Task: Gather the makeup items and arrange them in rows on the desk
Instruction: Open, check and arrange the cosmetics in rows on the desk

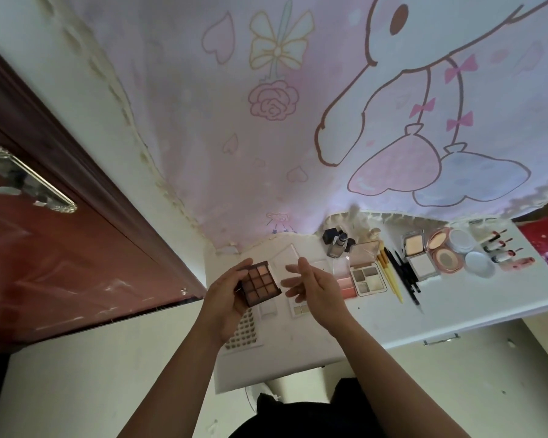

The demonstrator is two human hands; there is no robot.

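Note:
My left hand (225,298) grips a brown nine-pan eyeshadow palette (261,282) above the left part of the white desk (456,314). My right hand (314,287) hovers beside it, fingers loosely spread, holding nothing. Under the hands lie pale palettes (299,308) and a large white many-pan palette (244,330). Further right lie a pink blush palette (345,284), a grey quad palette (367,279), yellow brushes (393,279), black pencils (408,279), a square powder compact (416,254), a round pink compact (445,257), white round jars (480,263) and several lipsticks (500,248).
A foundation bottle with a black cap (337,241) stands at the desk's back edge. A pastel cartoon curtain (298,105) hangs behind the desk. A dark red door (60,241) with a metal handle is at the left. The desk's front edge runs near my arms.

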